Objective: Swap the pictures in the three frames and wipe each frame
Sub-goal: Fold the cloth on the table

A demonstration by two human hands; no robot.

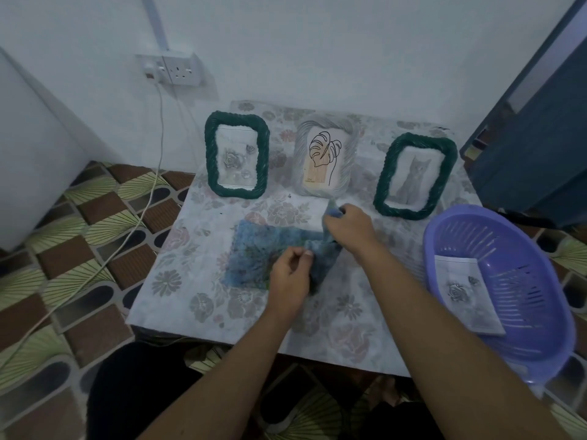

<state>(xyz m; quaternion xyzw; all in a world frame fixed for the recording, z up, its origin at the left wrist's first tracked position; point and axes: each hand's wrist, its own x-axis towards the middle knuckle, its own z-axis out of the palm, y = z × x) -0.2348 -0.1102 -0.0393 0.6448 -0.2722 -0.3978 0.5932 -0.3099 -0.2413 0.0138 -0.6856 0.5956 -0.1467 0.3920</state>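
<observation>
Three frames stand upright at the back of the low table (178,281). A green frame (236,154) on the left holds a rose picture. The grey frame (325,160) in the middle holds a leaf drawing. A second green frame (414,176) on the right holds a cat picture. In front of them a blue cloth (254,252) lies spread on the table. My right hand (349,227) pinches the cloth's far right corner and lifts it. My left hand (290,274) grips the cloth's near right edge.
A purple plastic basket (508,281) sits at the table's right edge with a rose picture (463,293) lying inside. A wall socket (171,68) has a white cable running down across the patterned floor on the left. A dark blue door (533,138) stands at the right.
</observation>
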